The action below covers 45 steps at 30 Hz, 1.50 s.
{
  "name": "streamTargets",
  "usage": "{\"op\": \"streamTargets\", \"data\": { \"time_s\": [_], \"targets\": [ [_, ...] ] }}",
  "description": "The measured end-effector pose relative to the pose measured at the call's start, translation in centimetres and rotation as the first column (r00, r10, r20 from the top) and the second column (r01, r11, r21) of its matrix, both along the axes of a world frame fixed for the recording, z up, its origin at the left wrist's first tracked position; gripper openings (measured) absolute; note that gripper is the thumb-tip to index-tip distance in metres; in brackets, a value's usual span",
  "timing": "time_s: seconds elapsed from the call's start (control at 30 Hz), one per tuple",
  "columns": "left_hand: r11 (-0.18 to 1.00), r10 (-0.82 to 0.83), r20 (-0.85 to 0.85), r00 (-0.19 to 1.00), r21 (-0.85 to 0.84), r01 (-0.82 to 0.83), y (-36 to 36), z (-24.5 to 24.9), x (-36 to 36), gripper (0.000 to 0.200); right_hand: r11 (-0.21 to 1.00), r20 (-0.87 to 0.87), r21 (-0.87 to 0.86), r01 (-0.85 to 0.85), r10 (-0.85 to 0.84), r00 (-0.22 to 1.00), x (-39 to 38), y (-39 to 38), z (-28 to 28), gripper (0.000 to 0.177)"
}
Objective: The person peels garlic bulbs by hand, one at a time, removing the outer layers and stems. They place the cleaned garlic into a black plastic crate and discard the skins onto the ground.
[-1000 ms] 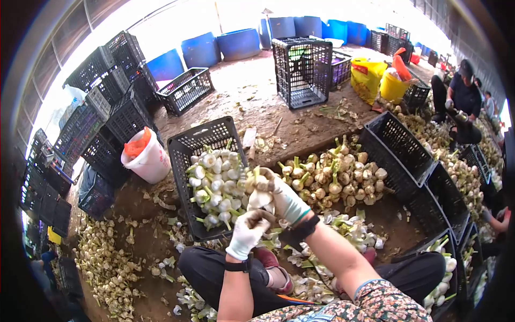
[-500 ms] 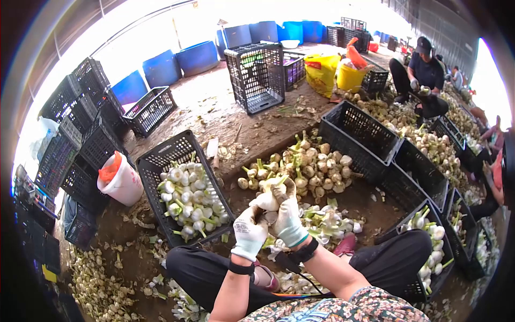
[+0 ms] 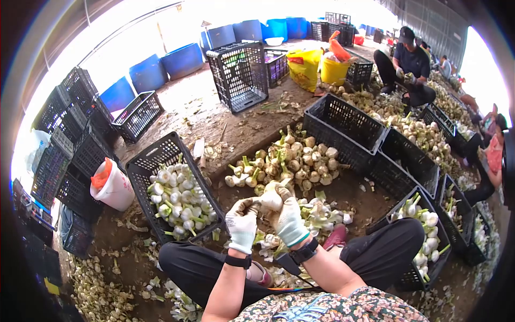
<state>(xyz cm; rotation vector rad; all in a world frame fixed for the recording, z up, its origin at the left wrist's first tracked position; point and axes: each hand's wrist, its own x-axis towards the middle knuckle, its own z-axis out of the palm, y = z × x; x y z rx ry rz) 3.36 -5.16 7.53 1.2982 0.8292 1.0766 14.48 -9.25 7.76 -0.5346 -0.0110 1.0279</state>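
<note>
In front of my crossed legs, my right hand (image 3: 291, 216), in a soiled white glove, is closed round a pale garlic bulb (image 3: 272, 199). My left hand (image 3: 242, 224), gloved too, has its fingers curled in a pinch at the bulb's left side; what lies between those fingertips is hidden. Just beyond the hands is a heap of untrimmed garlic (image 3: 314, 161) with brownish skins and short stems. Stripped peelings (image 3: 322, 214) lie beneath and right of my right hand. To the left, a black crate (image 3: 153, 155) holds clean white garlic bulbs (image 3: 182, 196).
Black crates (image 3: 348, 121) border the heap on the right, one with white garlic (image 3: 429, 236). A white bucket (image 3: 115, 190) and stacked crates (image 3: 59, 123) stand left. Behind are a yellow bucket (image 3: 333, 72) and blue barrels (image 3: 182, 59). A co-worker (image 3: 410, 61) sits far right.
The whole view has shifted slightly, so the surroundings sit further left. The bulb has turned in my right hand, and my left fingers have drawn a little away to its side.
</note>
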Motion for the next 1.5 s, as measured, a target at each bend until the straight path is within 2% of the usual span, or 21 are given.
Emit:
{"op": "streamTargets", "data": {
  "time_s": [0.1,0.13,0.2,0.23,0.3,0.33,0.4,0.5,0.6,0.63,0.73,0.77,0.8,0.87,0.93,0.97,1.0,1.1,1.37,1.47,1.5],
  "targets": [
    [0.975,-0.218,0.035,0.975,-0.046,0.219,-3.2,1.1,0.1,0.005,0.934,0.345,-0.01,0.357,-0.332,0.878,1.6,2.2,-2.3,0.036],
    [0.895,-0.402,-0.018,0.916,0.206,0.397,-4.2,0.4,-0.2,0.009,0.912,0.414,-0.005,0.41,-0.372,0.831,2.4,2.4,-2.7,0.038],
    [0.818,-0.553,-0.283,0.783,-0.009,0.575,-4.9,-1.2,-1.3,0.027,0.94,0.301,-0.004,0.34,-0.324,0.897,3.9,1.8,-3.4,0.045],
    [0.844,-0.424,-0.377,0.823,0.166,0.511,-4.5,-1.8,-1.4,0.056,0.949,0.299,-0.03,0.315,-0.292,0.908,4.0,1.2,-3.8,0.045],
    [0.912,-0.41,-0.199,0.89,-0.06,0.406,-3.9,-1.9,-1.8,0.086,0.958,0.404,-0.074,0.276,-0.224,0.887,3.4,0.7,-4.0,0.043],
    [0.852,-0.377,0.196,0.905,-0.309,0.422,-3.7,-1.2,-1.7,0.091,0.979,0.483,-0.055,0.195,-0.145,0.864,2.5,-0.2,-4.1,0.034],
    [0.72,-0.171,0.544,0.822,-0.501,0.481,-2.9,-0.7,-1.3,0.069,0.996,0.794,-0.077,0.048,0.032,0.607,1.4,-0.8,-4.2,0.029],
    [0.715,0.047,0.608,0.792,-0.575,0.398,1.2,-6.9,-2.4,0.019,0.995,0.566,-0.028,-0.096,0.095,0.819,0.2,-1.1,-3.3,0.033],
    [0.889,0.306,0.79,0.531,-0.437,0.138,3.8,3.5,-5.1,0.038,0.982,0.469,0.118,-0.147,0.075,0.88,1.2,-2.4,-0.6,0.07],
    [0.801,0.262,0.82,0.509,-0.479,0.36,5.8,1.7,-6.7,0.043,0.98,0.476,0.127,-0.156,0.078,0.876,1.3,-2.7,0.1,0.079],
    [0.744,-0.03,0.671,0.74,-0.48,0.465,3.4,-0.4,-3.7,0.055,0.969,0.453,0.154,-0.191,0.102,0.886,0.5,-2.7,1.5,0.102],
    [0.752,-0.222,0.496,0.839,-0.462,0.471,-0.3,3.3,-2.0,0.055,0.973,0.521,0.13,-0.191,0.097,0.848,0.4,-2.6,0.9,0.101],
    [0.659,-0.273,0.744,0.61,-0.317,0.682,-1.6,1.7,-0.6,0.054,0.977,0.583,0.105,-0.188,0.093,0.807,0.3,-2.6,0.3,0.1],
    [0.818,-0.239,0.676,0.697,-0.247,0.52,-2.8,1.6,0.3,0.059,0.978,0.69,0.049,-0.204,0.115,0.715,0.3,-3.4,1.2,0.078],
    [0.846,-0.235,0.643,0.729,-0.234,0.479,-2.8,1.1,0.0,0.064,0.987,0.954,-0.158,-0.027,0.159,0.253,2.3,-3.9,0.8,0.064],
    [0.897,-0.258,0.562,0.786,-0.163,0.411,-2.6,0.4,0.2,0.065,0.99,0.969,-0.131,0.051,0.117,0.216,2.6,-4.2,0.6,0.048],
    [0.935,-0.268,0.475,0.838,-0.082,0.345,-2.4,0.0,0.4,0.066,0.989,0.97,-0.132,0.066,0.115,0.215,3.0,-4.3,1.1,0.048],
    [0.973,-0.213,0.224,0.951,0.141,0.185,-2.1,-1.3,1.1,0.073,0.952,0.731,-0.288,-0.105,0.289,0.618,3.2,-4.4,2.4,0.048],
    [0.921,-0.204,0.013,0.979,0.341,0.187,-2.4,-1.3,2.2,0.069,0.966,0.484,-0.221,-0.135,0.229,0.844,3.1,-5.4,2.2,0.034],
    [0.944,-0.264,0.102,0.959,0.233,0.235,-2.5,-1.0,2.9,0.069,0.96,0.486,-0.225,-0.164,0.257,0.835,4.6,-5.8,1.3,0.034],
    [0.9,-0.214,-0.033,0.976,0.381,0.21,-2.3,-0.9,3.1,0.068,0.957,0.559,-0.258,-0.135,0.261,0.787,4.7,-5.9,2.1,0.034]
  ]
}}
